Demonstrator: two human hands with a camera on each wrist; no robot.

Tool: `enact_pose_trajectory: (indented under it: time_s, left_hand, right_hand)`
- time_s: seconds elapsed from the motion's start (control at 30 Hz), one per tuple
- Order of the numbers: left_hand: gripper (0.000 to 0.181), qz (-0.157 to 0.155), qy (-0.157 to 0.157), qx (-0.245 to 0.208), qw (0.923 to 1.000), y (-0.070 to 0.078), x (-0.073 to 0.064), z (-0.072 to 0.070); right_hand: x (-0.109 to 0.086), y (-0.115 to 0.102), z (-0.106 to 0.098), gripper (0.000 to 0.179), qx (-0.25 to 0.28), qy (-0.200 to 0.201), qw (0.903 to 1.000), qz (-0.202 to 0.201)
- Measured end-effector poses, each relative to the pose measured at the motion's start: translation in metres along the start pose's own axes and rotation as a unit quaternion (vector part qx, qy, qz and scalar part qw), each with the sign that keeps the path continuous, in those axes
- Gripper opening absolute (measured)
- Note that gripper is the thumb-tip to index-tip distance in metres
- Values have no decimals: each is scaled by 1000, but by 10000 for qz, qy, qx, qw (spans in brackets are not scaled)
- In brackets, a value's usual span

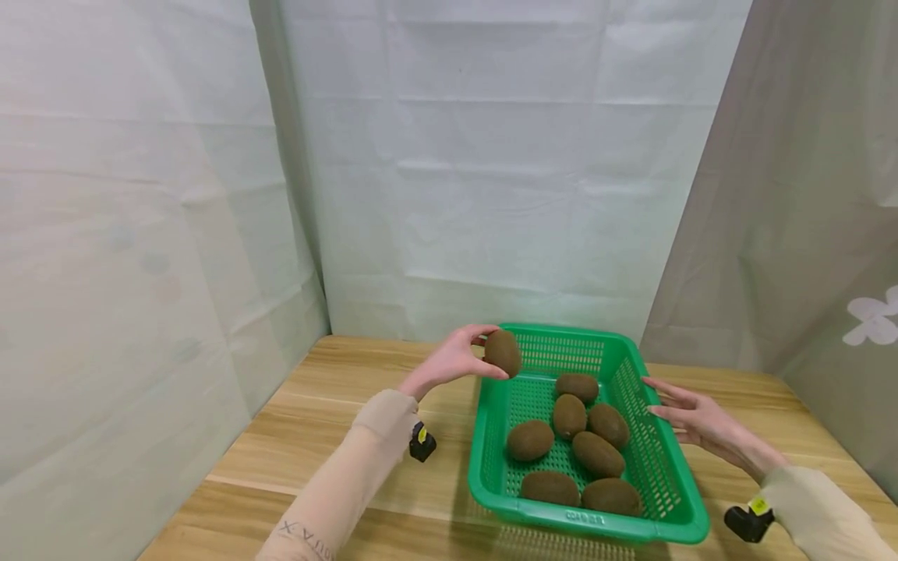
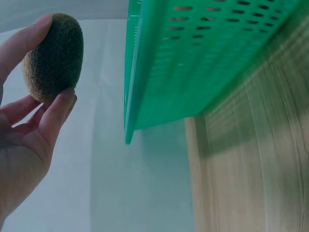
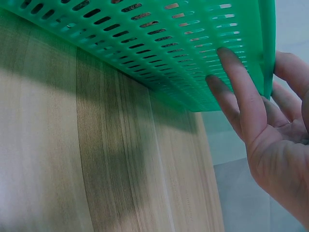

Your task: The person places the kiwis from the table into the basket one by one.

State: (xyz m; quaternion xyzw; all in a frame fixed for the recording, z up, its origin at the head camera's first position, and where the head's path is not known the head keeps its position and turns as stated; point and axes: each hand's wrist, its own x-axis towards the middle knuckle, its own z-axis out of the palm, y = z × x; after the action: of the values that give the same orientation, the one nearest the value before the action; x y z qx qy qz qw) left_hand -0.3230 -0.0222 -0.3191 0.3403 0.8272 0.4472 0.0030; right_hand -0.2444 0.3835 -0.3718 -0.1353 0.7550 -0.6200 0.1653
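In the head view my left hand [image 1: 456, 358] holds a brown fuzzy kiwi [image 1: 503, 353] above the left rim of a green plastic basket [image 1: 479, 460]. Thumb and fingertips pinch the kiwi [image 2: 57, 58] from both sides in the left wrist view. Several more kiwis [image 1: 597, 455] lie inside the basket, mostly toward its front and right. At the basket's right side is my right hand [image 1: 701, 421], its fingers extended. Seen from the right wrist, two fingertips touch the slotted outer wall [image 3: 193, 63] and other fingers are by the rim.
The basket stands on a wood-grain table [image 1: 337, 436]. Pale cloth sheets [image 1: 491, 195] hang behind the table and at both sides. A small black device [image 1: 422, 442] is at the left wrist, and another black device [image 1: 749, 520] is at the right.
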Motion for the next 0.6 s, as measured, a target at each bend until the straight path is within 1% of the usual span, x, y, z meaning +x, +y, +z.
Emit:
enact_pose_trajectory:
  time_s: [0.13, 0.27, 0.47, 0.6]
  left_hand:
    - [75, -34, -173, 133, 9998, 2, 13, 9]
    - [75, -186, -361, 43, 9992, 2, 24, 19]
    - [76, -357, -550, 239, 9976, 10, 42, 27]
    - [78, -511, -750, 324, 9953, 15, 53, 33]
  right_hand:
    - [0, 0, 0, 63, 17, -18, 10000, 12]
    - [-1, 1, -1, 62, -19, -58, 10000, 25]
    - [-1, 2, -2, 61, -50, -132, 9999, 3]
    - [0, 2, -3, 61, 1, -152, 9999, -48]
